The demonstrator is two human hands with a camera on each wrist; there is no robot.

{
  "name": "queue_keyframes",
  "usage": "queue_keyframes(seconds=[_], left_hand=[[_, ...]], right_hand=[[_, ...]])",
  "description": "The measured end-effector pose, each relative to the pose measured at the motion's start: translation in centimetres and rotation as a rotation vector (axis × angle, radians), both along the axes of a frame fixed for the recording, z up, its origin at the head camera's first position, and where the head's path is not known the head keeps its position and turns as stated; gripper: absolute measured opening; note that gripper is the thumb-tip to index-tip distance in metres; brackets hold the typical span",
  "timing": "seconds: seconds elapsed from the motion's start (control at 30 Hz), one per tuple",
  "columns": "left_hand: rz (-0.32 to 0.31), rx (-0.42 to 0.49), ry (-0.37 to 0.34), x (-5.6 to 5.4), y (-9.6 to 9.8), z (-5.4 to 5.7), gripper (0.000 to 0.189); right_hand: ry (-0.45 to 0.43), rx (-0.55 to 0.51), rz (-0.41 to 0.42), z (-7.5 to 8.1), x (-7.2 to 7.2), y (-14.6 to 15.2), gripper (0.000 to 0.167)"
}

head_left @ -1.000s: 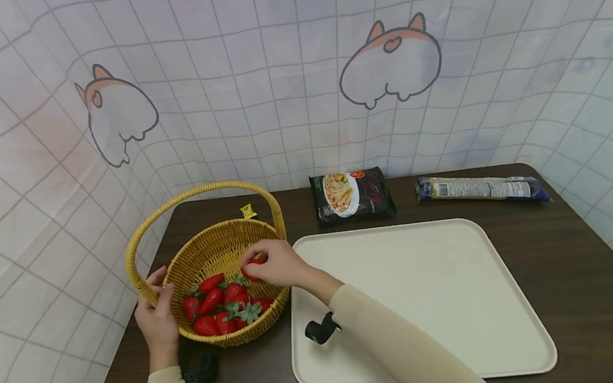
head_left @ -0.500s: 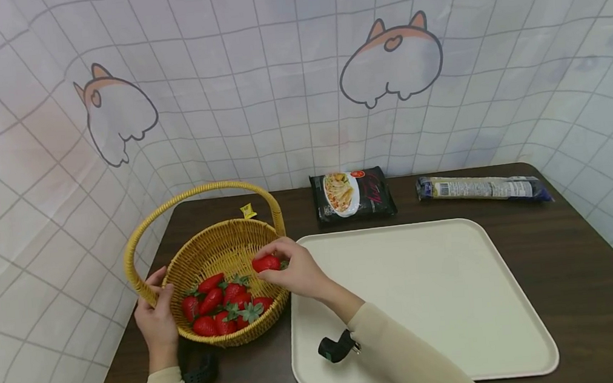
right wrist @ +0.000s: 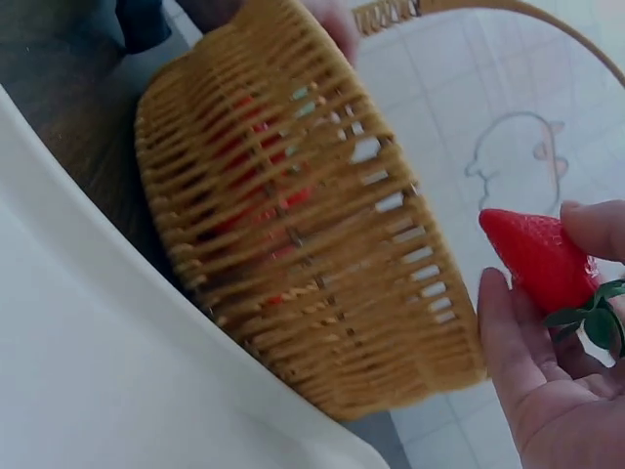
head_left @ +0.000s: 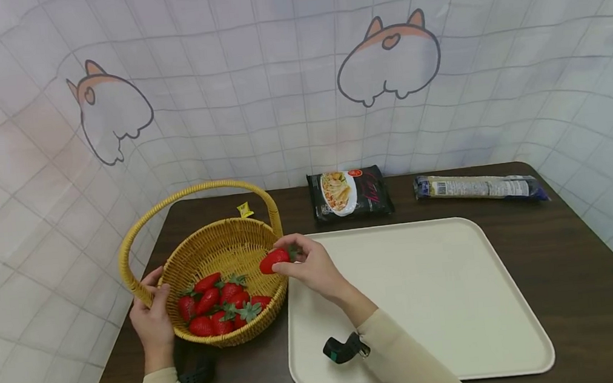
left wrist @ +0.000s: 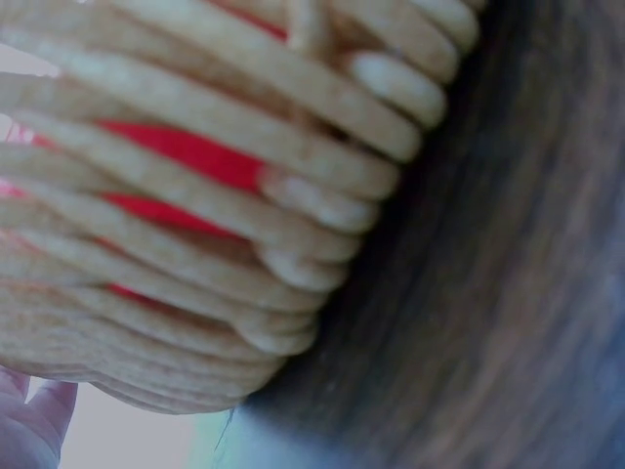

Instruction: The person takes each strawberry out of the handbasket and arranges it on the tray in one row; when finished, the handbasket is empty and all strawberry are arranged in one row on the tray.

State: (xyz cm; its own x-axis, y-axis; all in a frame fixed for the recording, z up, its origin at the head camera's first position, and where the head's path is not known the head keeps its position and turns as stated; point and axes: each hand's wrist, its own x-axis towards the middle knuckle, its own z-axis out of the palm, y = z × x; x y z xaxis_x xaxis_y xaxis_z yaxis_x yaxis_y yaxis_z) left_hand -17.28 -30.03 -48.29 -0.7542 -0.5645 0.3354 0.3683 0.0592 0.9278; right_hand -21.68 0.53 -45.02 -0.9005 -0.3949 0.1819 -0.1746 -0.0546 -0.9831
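Note:
My right hand (head_left: 313, 267) pinches a red strawberry (head_left: 274, 260) between thumb and fingers, over the right rim of a yellow wicker basket (head_left: 217, 236). In the right wrist view the strawberry (right wrist: 542, 256) has green leaves toward the palm, its tip pointing away. My left hand (head_left: 153, 320) grips the basket's left rim by the foot of its tall handle (head_left: 197, 190). Several more strawberries (head_left: 209, 300) lie in the near half of the basket. Up close in the left wrist view, the wicker wall (left wrist: 195, 215) shows red through its gaps; fingers appear at the lower left.
A cream tray (head_left: 426, 303) lies right of the basket, under my right forearm. Behind it are a black food packet (head_left: 350, 194) and a long plastic-wrapped package (head_left: 478, 187). A small yellow wrapper (head_left: 245, 209) lies behind the basket. A tile-patterned sheet hangs at the back and left.
My right hand has lifted the strawberry from inside the basket and moved it right, to the rim beside the tray. The left hand keeps its grip on the basket.

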Motion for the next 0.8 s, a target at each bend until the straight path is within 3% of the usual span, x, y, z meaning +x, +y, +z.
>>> queue_keyframes(seconds=[0.13, 0.27, 0.47, 0.8], left_hand=[[0.017, 0.034, 0.02, 0.0, -0.3, 0.2, 0.015], [-0.014, 0.048, 0.044, -0.2, 0.0, 0.1, 0.018], [-0.017, 0.042, 0.065, -0.3, 0.0, -0.2, 0.02], [0.006, -0.003, 0.063, -0.2, 0.0, -0.2, 0.02]], right_hand=[[-0.029, -0.058, 0.003, 0.0, -0.1, 0.4, 0.03], [-0.084, -0.101, -0.053, -0.3, -0.2, 1.6, 0.026], [-0.148, -0.185, -0.08, -0.8, -1.0, 3.0, 0.031], [-0.222, -0.127, -0.189, -1.3, -1.9, 5.7, 0.038]])
